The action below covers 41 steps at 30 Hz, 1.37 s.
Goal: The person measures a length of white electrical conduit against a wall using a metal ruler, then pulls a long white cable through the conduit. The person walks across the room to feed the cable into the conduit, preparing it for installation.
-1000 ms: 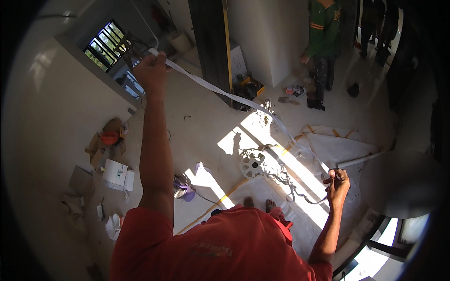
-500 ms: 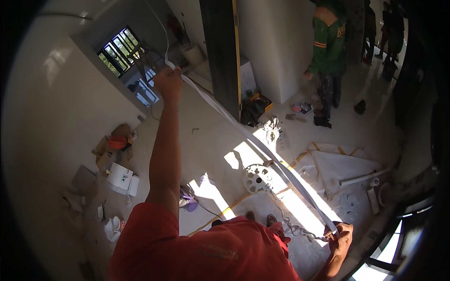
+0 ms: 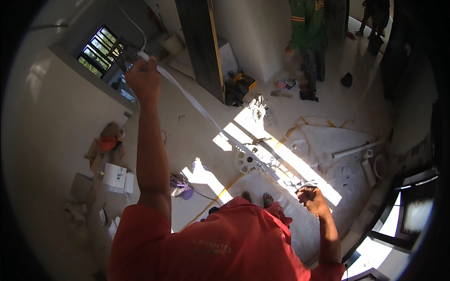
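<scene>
A long, flexible white strip (image 3: 206, 114) stretches diagonally between my two hands. My left hand (image 3: 143, 80), raised far out at the upper left, is closed round it, and a thinner tail (image 3: 139, 33) runs on upward beyond the fingers. At the lower right, my right hand (image 3: 312, 200) pinches the strip near sunlit floor; glare blurs the part by its fingers. Below the strip lies a white reel (image 3: 244, 161) with round holes, partly crossed by it. Whether the loose coils beside the reel belong to the strip, I cannot tell.
A person in a green top (image 3: 308, 28) stands at the far right. A dark door panel (image 3: 199, 47) rises at the back. Plastic sheeting (image 3: 335, 140) with a white pipe (image 3: 356, 150) covers floor at right. Cartons (image 3: 115, 178) and an orange bowl (image 3: 108, 143) sit at left.
My right hand has moved up and inward, holding the strip. My left hand keeps its grip, slightly farther left and up in view. The whole view has shifted a little.
</scene>
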Motion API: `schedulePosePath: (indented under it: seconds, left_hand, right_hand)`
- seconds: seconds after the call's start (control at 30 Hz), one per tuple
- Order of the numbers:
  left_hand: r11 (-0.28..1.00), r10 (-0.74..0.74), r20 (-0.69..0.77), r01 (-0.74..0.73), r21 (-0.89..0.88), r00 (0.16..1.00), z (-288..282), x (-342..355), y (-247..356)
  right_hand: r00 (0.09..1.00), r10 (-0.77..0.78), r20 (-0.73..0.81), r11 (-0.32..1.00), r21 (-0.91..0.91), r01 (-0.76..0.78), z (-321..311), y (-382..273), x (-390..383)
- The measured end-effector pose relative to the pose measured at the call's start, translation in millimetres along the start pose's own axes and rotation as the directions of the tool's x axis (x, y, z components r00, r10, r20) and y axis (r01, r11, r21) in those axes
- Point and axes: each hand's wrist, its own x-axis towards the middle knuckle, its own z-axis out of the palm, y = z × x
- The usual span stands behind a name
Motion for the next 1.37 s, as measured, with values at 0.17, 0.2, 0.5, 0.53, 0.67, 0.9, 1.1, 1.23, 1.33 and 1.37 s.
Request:
schedulePosePath:
  seconds: [0.17,0.2,0.5,0.53,0.67,0.9,1.1,1.23,1.33,1.37]
  left_hand:
    - [0.988,0.121,-0.003,-0.121,0.092,0.993,2,21,-8]
    - [0.986,0.110,-0.008,-0.108,0.127,0.994,4,27,-10]
    - [0.960,0.061,-0.049,-0.045,0.276,0.997,-3,71,-27]
    - [0.969,0.014,-0.052,-0.001,0.247,0.999,-6,70,-26]
    - [0.995,-0.097,-0.028,0.097,0.011,0.995,-11,48,-4]
    - [0.996,0.011,0.013,-0.010,-0.088,1.000,14,47,44]
    - [0.960,0.127,-0.029,-0.116,0.254,0.991,6,79,32]
    - [0.986,0.013,-0.071,-0.001,0.164,0.997,-9,114,-5]
    - [0.998,0.010,-0.099,-0.004,0.056,0.995,0,135,-11]
    - [0.998,0.037,-0.046,-0.039,-0.055,0.998,-1,144,-14]
  right_hand:
    - [0.939,-0.280,0.199,0.925,-0.205,0.320,20,-17,-17]
    - [0.911,-0.301,0.283,0.901,-0.228,0.369,21,-41,-26]
    - [0.661,-0.748,0.061,0.637,-0.216,0.740,-9,-110,-98]
    - [0.640,-0.764,-0.079,0.643,-0.165,0.748,-14,-110,-100]
    - [0.722,-0.353,-0.595,0.795,0.216,0.566,-38,-110,-74]
    - [0.895,-0.424,-0.140,0.803,-0.514,0.301,3,-42,14]
    - [0.727,-0.652,0.213,0.700,-0.197,0.686,28,-58,-29]
    - [0.670,-0.709,-0.219,0.695,-0.378,0.612,2,-106,-65]
    - [0.619,-0.639,-0.458,0.749,-0.555,0.362,-27,-87,-42]
    - [0.635,-0.582,-0.508,0.783,-0.562,0.268,-36,-70,-32]
